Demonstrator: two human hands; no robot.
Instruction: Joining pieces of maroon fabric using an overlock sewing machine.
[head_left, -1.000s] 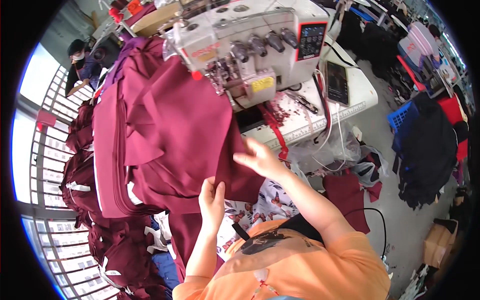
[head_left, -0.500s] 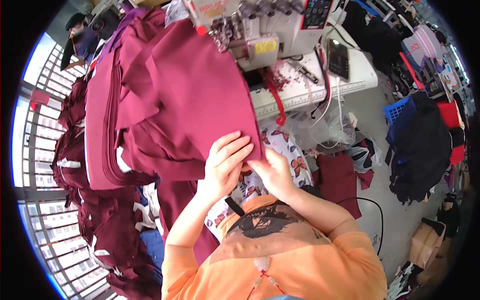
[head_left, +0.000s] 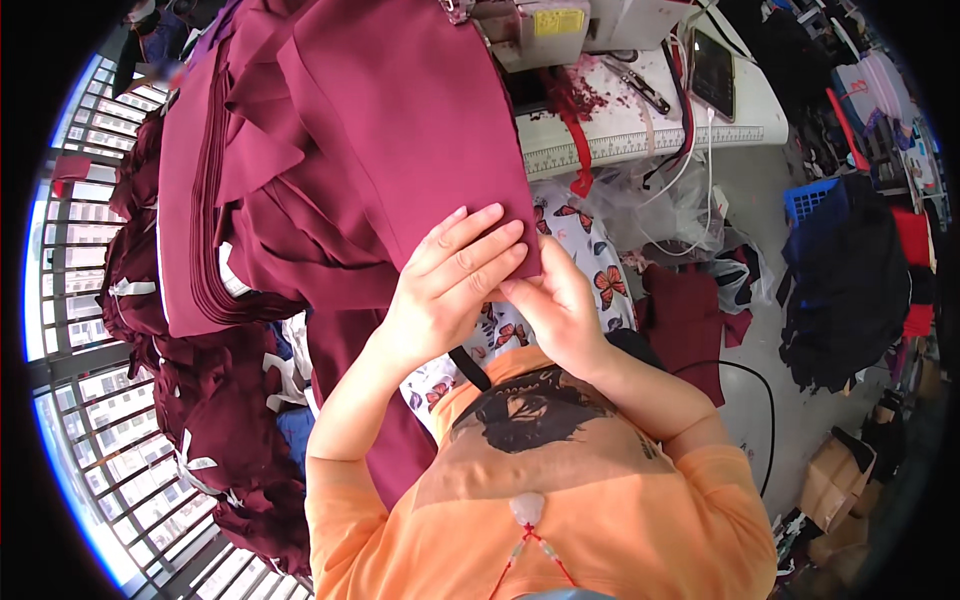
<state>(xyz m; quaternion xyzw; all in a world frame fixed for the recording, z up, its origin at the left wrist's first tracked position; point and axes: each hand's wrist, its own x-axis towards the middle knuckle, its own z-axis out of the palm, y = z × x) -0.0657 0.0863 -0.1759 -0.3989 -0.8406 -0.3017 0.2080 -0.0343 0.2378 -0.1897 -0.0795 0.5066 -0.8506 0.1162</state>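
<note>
A maroon fabric piece (head_left: 430, 130) stretches from the sewing machine (head_left: 535, 40) toward my lap. My left hand (head_left: 445, 280) lies over its near end, fingers long and close together on top; its thumb is hidden, seemingly under the cloth. At the near right corner my right hand (head_left: 555, 305) pinches the edge between thumb and fingers. Both hands almost touch there. Left of the piece, a folded stack of maroon fabric (head_left: 190, 200) lies with loose, crumpled maroon cloth (head_left: 290, 220) beside it.
On the white table (head_left: 740, 135) are a ruler strip, thread snips (head_left: 640, 85), maroon lint and a phone (head_left: 713, 75). Red strips hang over its edge near a clear plastic bag (head_left: 680, 215). Dark cloth (head_left: 845, 290) covers a blue basket (head_left: 808, 200). Maroon bundles (head_left: 215, 420) are piled at left.
The view has shifted, so the machine sits higher in the picture. My hands still hold the fabric's near end, the left one reaching a little further over it.
</note>
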